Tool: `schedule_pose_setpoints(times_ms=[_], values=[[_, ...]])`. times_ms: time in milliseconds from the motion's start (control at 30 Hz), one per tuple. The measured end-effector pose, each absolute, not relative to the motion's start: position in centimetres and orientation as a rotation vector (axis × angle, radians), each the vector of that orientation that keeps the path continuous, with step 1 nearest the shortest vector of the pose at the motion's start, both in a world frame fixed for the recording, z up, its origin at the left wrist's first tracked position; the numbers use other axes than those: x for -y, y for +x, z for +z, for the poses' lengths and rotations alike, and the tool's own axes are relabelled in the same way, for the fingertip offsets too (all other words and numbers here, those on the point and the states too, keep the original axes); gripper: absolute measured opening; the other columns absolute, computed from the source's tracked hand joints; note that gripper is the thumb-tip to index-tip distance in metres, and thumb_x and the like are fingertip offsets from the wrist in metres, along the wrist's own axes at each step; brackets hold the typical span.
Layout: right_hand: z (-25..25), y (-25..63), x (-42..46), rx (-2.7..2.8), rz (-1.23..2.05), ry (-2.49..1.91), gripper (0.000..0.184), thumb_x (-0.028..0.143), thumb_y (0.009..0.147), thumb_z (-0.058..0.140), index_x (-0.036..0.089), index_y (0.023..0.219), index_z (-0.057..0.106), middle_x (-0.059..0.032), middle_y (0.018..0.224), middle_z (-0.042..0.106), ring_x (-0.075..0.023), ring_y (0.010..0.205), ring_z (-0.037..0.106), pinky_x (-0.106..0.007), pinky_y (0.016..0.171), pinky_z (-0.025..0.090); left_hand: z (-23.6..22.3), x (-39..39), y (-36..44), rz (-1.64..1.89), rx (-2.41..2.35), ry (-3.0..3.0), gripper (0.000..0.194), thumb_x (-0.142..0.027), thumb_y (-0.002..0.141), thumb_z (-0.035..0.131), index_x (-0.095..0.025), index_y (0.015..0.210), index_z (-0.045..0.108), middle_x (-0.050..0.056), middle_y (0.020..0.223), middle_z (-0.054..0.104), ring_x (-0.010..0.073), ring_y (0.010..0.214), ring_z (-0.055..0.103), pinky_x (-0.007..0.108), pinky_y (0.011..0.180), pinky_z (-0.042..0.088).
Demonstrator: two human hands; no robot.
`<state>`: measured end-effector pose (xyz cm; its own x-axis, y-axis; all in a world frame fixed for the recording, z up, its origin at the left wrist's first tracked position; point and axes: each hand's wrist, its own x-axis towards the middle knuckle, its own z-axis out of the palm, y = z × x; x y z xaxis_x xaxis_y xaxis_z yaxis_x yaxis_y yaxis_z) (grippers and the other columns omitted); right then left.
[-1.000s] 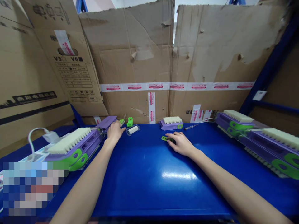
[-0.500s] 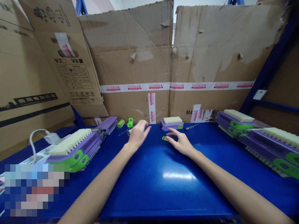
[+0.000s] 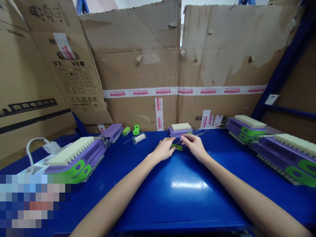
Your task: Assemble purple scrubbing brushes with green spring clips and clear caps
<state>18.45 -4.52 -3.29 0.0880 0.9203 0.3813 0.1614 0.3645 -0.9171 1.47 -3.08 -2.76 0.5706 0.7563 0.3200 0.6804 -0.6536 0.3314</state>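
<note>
One white plug [image 3: 50,147] on a curled cable, well to the left of the small brush block [image 3: 181,127] at the back of the blue tabletop [image 3: 158,200]. Just right of the plug, and nearer the front than the block, a large brush unit [image 3: 74,156] in purple and green, cream bristles upward. Beyond its right end, left of the block, a purple shell [image 3: 112,132]. Next toward the block, a small yellow-green part [image 3: 126,131], a thin spring [image 3: 127,141] in front of it, a bright green bracket [image 3: 136,129], and a clear case [image 3: 139,138] around a white piece.

In front of the block and slightly left, the left hand [image 3: 161,148], fingertips at the left end of a flat green piece [image 3: 177,147]; impossible to tell whether gripping or only touching. Directly in front of the block, that same green piece. Slightly right, the right hand [image 3: 194,144], thumb and fingertips together, pinched on a coil spring [image 3: 197,131] tilted up toward the right.

Behind the block, brown cardboard [image 3: 138,65] with printed tape. Just right of the block, a thin tool [image 3: 203,133]. Farther right, a far brush unit [image 3: 243,128] and a near brush unit [image 3: 283,154], bristles likewise upward.
</note>
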Motion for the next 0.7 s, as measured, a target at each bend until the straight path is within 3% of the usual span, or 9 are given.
schedule_pose_setpoints(times_ms=[200, 367, 533, 700], values=[[-4.0, 19.1, 4.0, 1.511, 0.676, -1.136, 0.035, 0.047, 0.072, 0.061, 0.013, 0.082, 0.066, -0.0058, 0.076, 0.067, -0.0168, 0.065, 0.059, -0.03, 0.065, 0.047, -2.7, 3.1, 1.8, 0.574, -1.288, 2.662, 0.029, -0.022, 0.079, 0.056, -0.019, 0.108, 0.059, 0.01, 0.105, 0.063, 0.0266, 0.101, 0.055, 0.039, 0.087, 0.042], [-4.5, 19.1, 3.9, 1.641, 0.715, -1.139, 0.03, 0.042, 0.072, 0.061, 0.015, 0.083, 0.066, -0.0054, 0.077, 0.069, -0.0179, 0.069, 0.061, -0.032, 0.068, 0.049, -2.8, 2.8, 1.3, 0.635, -1.326, 2.461, 0.034, -0.021, 0.076, 0.057, -0.019, 0.11, 0.057, 0.005, 0.08, 0.064, 0.0212, 0.078, 0.06, 0.03, 0.073, 0.043], [-4.0, 18.9, 4.2, 1.535, 0.86, -1.095, 0.032, 0.043, 0.068, 0.066, 0.015, 0.084, 0.064, -0.004, 0.073, 0.068, -0.0181, 0.065, 0.064, -0.033, 0.067, 0.051, -3.1, 2.9, 1.2, 0.811, -1.244, 2.322, 0.038, -0.018, 0.077, 0.051, -0.02, 0.115, 0.05, -0.004, 0.06, 0.056, 0.0145, 0.058, 0.054, 0.023, 0.058, 0.039], [-3.0, 18.5, 4.9, 1.343, 1.012, -1.056, 0.039, 0.044, 0.062, 0.072, 0.014, 0.086, 0.063, -0.0056, 0.073, 0.069, -0.0197, 0.069, 0.066, -0.032, 0.066, 0.051, -3.0, 2.8, 1.4, 0.947, -1.18, 2.045, 0.014, -0.014, 0.075, 0.05, -0.016, 0.087, 0.057, -0.003, 0.059, 0.056, 0.0099, 0.053, 0.05, 0.02, 0.053, 0.037]])
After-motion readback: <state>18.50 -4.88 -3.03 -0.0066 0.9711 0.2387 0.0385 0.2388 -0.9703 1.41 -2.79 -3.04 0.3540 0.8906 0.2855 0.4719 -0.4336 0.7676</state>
